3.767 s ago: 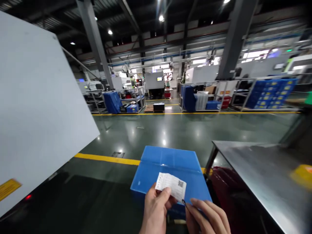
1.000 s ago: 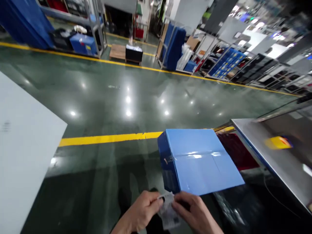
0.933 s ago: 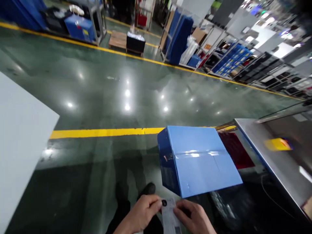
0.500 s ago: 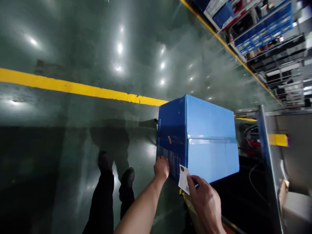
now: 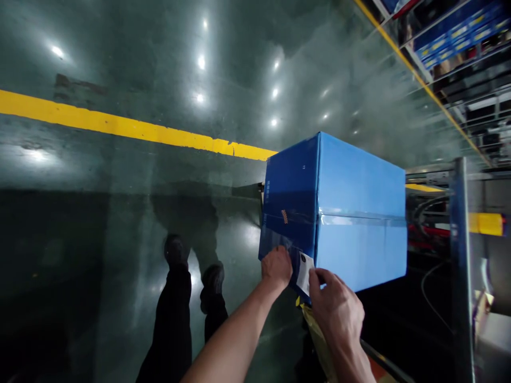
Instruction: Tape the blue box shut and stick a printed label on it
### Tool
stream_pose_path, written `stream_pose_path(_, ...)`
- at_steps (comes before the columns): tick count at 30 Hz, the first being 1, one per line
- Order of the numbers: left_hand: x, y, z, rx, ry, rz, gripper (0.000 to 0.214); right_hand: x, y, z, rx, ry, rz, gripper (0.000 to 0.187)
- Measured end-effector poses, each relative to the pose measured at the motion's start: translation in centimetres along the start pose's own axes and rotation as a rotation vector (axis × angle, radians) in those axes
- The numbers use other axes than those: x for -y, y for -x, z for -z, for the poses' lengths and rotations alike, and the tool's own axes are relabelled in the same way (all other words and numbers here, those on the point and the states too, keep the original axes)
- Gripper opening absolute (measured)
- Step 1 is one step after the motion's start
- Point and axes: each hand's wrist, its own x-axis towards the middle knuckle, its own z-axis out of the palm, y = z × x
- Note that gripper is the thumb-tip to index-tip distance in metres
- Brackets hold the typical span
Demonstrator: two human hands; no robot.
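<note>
A large blue cardboard box (image 5: 363,181) has clear tape along the seam of its lighter face. My left hand (image 5: 277,267) is at the box's darker side face, its fingers closed at the edge of a clear plastic film (image 5: 281,240) there; the fingertips are partly hidden. My right hand (image 5: 337,308) pinches a small white printed card (image 5: 304,271) with a dark round mark. The card lies close against the lower part of the dark face, beside the film. I cannot tell whether its far edge is under the film.
Below the box is a yellowish wrapped item (image 5: 317,335). A metal post (image 5: 461,255) rises on the right, near a yellow object (image 5: 487,224). Shelving with blue bins (image 5: 459,40) stands at upper right. A yellow line (image 5: 139,130) crosses the green floor.
My right hand has brought the white card closer to the box's dark face. My left hand has shifted slightly along that face toward the card. The box sits farther right in view.
</note>
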Motion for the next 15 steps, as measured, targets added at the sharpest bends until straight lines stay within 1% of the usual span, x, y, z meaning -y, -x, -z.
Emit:
stream_pose_path(3, 1.0, -0.3, 0.4, 0.013, -0.018, -0.003, 0.025, 0.7, -0.4, -0.2, 0.032, 0.062, 0.07, 0.025)
stream_pose_path(7, 2.4, -0.2, 1.5, 0.015, -0.012, -0.034, 0.025, 2.6, -2.0, -1.3, 0.125, 0.144, 0.165, 0.026)
stream_pose_path(10, 2.5, -0.1, 2.0, 0.033, -0.005, -0.045, 0.025, 4.3, -3.4, -2.0, 0.183, 0.173, 0.206, 0.021)
stream_pose_path(15, 2.3, -0.1, 1.9, 0.053, 0.037, -0.032, 0.023, 6.2, -5.2, -2.6, 0.21, 0.197, 0.245, 0.027)
